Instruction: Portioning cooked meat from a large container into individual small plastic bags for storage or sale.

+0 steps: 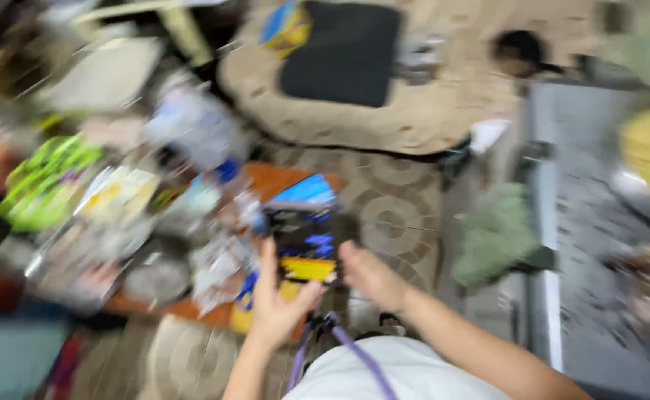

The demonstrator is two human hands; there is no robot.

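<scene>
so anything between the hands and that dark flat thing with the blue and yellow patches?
Nothing visible. The left hand and right hand flank the dark flat object and seem to touch its edges, though blur hides the exact contact.

I see a dark rectangular card [307,248] with blue and yellow bands, a tan cushion [428,111] bearing a black pad [342,53], and beige ring-patterned carpet [399,215].

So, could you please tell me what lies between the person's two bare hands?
In the blurred head view, a dark flat object with blue and yellow patches sits between the left hand and right hand.
</scene>
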